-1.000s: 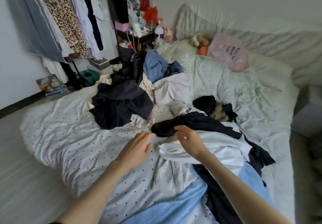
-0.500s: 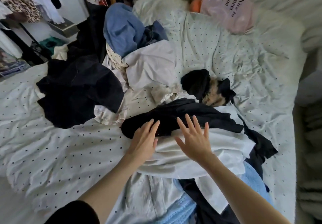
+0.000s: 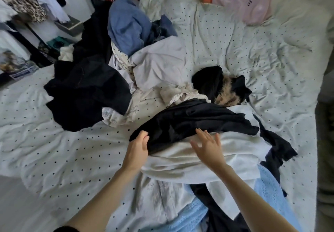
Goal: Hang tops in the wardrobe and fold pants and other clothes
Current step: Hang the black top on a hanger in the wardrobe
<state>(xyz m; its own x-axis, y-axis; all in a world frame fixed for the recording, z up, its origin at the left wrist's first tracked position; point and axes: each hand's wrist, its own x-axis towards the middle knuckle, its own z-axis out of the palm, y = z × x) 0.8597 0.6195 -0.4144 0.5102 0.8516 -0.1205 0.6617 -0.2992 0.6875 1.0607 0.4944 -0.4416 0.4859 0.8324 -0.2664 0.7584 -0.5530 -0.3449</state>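
Messy bed [image 3: 75, 159]: my left hand [image 3: 138, 146] pinches the black garment [image 3: 195, 123] to lift it, right hand [image 3: 207, 146] fingers spread over the white top [image 3: 207, 168].

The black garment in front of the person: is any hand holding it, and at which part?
The left hand grips the black garment at its near left end. The right hand is spread open and holds nothing.

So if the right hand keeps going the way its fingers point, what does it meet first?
Most likely the black garment: the right hand is spread open over the white garment, fingertips at the black cloth's near edge. Its height above the fabric is unclear.
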